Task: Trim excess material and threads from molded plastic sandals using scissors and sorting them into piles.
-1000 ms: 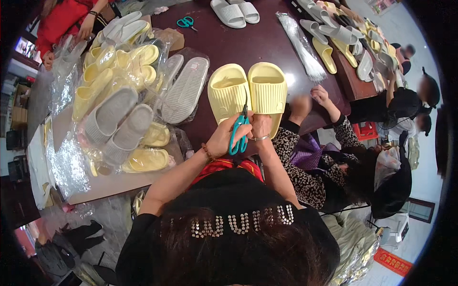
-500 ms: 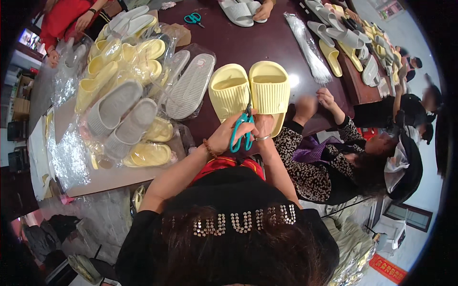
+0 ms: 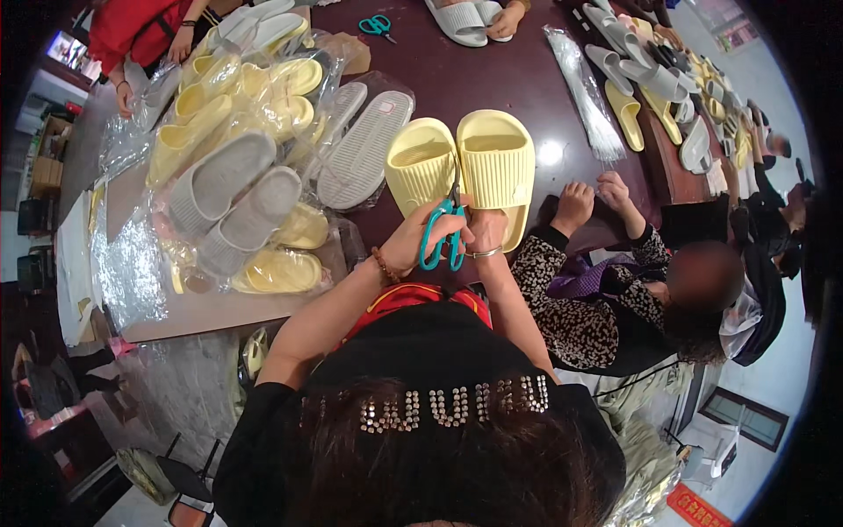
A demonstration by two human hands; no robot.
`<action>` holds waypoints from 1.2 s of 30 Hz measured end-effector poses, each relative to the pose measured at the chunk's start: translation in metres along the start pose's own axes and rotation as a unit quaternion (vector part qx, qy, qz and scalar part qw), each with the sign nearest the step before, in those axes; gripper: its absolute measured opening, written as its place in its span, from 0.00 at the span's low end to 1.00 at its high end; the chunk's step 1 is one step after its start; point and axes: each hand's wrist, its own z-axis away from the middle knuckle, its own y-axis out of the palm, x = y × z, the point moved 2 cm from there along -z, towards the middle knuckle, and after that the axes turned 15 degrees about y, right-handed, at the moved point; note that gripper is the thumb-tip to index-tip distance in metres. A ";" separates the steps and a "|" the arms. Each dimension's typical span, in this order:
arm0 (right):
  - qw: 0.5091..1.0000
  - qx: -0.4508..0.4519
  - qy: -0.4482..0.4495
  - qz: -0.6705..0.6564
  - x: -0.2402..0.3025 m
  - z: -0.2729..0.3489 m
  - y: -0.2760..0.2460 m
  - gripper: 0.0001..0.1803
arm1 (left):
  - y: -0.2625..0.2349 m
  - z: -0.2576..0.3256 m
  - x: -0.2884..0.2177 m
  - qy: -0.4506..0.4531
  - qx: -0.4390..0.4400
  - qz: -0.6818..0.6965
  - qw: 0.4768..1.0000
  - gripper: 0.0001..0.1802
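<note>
A pair of yellow slide slippers (image 3: 496, 162) is held up side by side, toes pointing away from me, over the table's near edge. My right hand (image 3: 488, 230), with a silver bangle, reaches into the right slipper from the heel side and grips it; its fingertips are hidden under the strap. My left hand (image 3: 420, 235), wearing a beaded bracelet, is closed on scissors (image 3: 432, 250) with teal handles. The dark blades point away from me, in the gap between the two slippers. Whether they touch anything there cannot be made out.
Left lie heaped yellow and grey slippers (image 3: 230, 189) in clear plastic bags. Beyond are other teal scissors (image 3: 377, 27) and a co-worker's hand on grey slippers (image 3: 461, 22). A bundle of clear strips (image 3: 587, 101) lies right, near a seated person's hands (image 3: 575, 206). More slippers (image 3: 654, 79) line the far right.
The table and things on it have shifted slightly right in the picture. My hands, the scissors and yellow slippers keep nearly the same pose. The seated person's hands have moved a little.
</note>
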 end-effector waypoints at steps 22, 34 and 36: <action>0.942 0.163 0.280 -0.089 -0.021 0.010 0.020 0.21 | -0.034 0.020 0.004 0.097 -0.102 -0.323 0.936 0.26; 0.944 0.115 0.244 -0.190 -0.013 0.013 0.019 0.10 | -0.056 0.031 0.012 0.111 -0.183 -0.459 0.862 0.29; 0.948 0.113 0.219 -0.201 -0.009 0.010 0.016 0.09 | -0.066 0.027 0.014 0.167 -0.232 -0.397 0.872 0.29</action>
